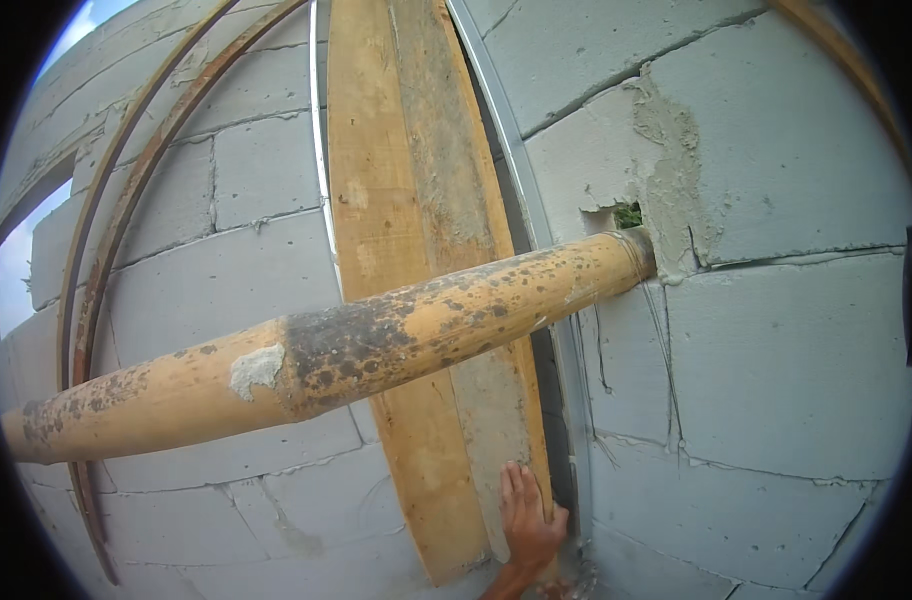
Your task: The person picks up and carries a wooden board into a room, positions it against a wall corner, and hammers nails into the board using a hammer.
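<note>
My left hand [532,525] rises from the lower edge and presses on the lower part of a tall wooden board [416,520]. Its fingers lie stretched out on a grey, mortar-smeared strip, and the thumb rests by the board's right edge. A small blurred patch beside the left wrist, at the bottom edge, seems to be part of my right hand [556,591]; its fingers cannot be made out. A thick bamboo pole [406,345], stained dark and dabbed with mortar, crosses in front of the board above the left hand. Thin wire [666,370] is wound round its right end.
Grey block walls [776,350] meet behind the board. Metal strips [521,160] run along its sides. A small hole [626,214] opens in the right wall above the pole's end. Rusty curved bars [126,200] stand at left, near a window opening [21,260].
</note>
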{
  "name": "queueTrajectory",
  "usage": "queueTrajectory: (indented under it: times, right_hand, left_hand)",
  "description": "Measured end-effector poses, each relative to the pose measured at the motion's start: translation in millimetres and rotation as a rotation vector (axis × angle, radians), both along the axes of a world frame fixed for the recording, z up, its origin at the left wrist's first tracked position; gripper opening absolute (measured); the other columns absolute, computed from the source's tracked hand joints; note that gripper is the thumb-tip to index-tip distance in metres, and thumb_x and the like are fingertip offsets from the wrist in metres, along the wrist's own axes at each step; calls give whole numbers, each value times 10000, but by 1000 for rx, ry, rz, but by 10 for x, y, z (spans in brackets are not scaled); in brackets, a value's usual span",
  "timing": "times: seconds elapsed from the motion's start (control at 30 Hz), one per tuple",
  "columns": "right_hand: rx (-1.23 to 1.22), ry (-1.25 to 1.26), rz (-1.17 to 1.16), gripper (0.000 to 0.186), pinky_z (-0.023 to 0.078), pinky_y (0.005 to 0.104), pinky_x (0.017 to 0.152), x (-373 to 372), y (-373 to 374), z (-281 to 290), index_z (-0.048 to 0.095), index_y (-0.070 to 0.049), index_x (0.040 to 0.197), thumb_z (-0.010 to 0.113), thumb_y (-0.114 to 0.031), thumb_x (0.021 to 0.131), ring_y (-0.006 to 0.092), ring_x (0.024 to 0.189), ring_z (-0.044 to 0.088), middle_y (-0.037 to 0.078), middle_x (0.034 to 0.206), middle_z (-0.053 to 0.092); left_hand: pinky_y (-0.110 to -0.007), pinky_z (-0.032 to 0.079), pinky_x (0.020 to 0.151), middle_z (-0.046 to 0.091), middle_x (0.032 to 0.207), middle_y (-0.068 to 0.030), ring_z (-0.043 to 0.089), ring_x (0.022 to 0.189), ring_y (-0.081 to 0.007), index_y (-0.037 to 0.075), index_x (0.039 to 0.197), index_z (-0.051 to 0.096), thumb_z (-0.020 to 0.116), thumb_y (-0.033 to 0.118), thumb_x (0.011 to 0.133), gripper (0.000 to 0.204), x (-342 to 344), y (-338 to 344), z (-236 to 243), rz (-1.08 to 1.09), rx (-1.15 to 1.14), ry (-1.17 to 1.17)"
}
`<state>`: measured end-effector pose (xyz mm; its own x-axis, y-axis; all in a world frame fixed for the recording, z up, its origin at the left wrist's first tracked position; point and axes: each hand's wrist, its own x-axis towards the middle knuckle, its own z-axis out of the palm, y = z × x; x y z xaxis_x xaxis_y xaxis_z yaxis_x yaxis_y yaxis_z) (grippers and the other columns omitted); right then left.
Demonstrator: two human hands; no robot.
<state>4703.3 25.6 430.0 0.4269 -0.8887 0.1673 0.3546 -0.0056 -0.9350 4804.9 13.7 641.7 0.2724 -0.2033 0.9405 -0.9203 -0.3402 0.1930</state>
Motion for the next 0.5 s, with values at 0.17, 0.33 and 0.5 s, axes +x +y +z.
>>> queueTrajectory:
  times: [0.17, 0.33, 0.5]
  right_hand:
    - [-22, 85, 158, 375, 516, 359, 818, -22, -185, -319, 623, -7, 1258, 713, -223, 965, 226, 942, 604, 92, 1066, 663]
    - [-54, 174, 265, 358, 511, 355, 833, -35, -400, -573, 634, -6, 1248, 700, -228, 975, 223, 952, 607, 92, 1057, 667]
    - [-76, 246, 343, 342, 506, 350, 848, -178, -429, -793, 646, -6, 1238, 687, -232, 984, 221, 962, 610, 91, 1048, 672]
  left_hand:
    - [-593, 352, 1147, 369, 1530, -398, 363, 1443, -535, -117, 1489, 403, 757, 66, 710, 874, 71, -49, 106, -88, -77, -3]
    - [-590, 350, 1152, 364, 1531, -399, 355, 1454, -518, -121, 1476, 420, 787, 87, 718, 867, 144, -129, 235, -131, -74, 1]
    - [-555, 356, 1162, 372, 1525, -399, 359, 1455, -509, -123, 1472, 423, 817, 113, 725, 877, 134, -146, 333, -127, -59, -23]
